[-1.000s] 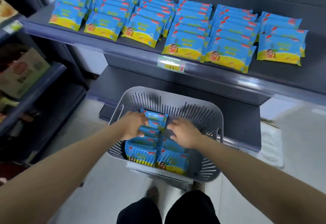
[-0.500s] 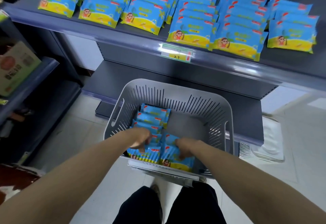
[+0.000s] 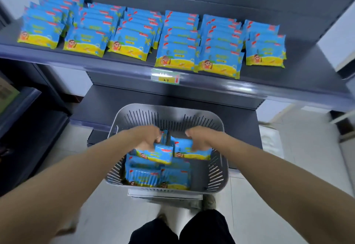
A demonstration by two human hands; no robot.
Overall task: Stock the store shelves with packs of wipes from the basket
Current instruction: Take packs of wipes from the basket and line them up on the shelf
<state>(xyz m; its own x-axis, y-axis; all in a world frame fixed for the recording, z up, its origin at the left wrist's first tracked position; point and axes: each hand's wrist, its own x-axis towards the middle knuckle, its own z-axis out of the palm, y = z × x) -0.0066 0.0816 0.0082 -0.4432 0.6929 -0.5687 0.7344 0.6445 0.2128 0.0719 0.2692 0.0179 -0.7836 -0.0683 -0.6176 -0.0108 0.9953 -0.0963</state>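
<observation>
— While the basket is seen below the shelf, what is held?
— Wipes packs are gripped by the left hand; a second pack is gripped by the right hand, over the basket.

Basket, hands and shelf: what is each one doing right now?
left hand: grips several packs above the basket.
right hand: grips a pack by its top.
basket: partly full, loose packs lying at its near side.
shelf: holds six rows of wipes, bare at the right end.
</observation>
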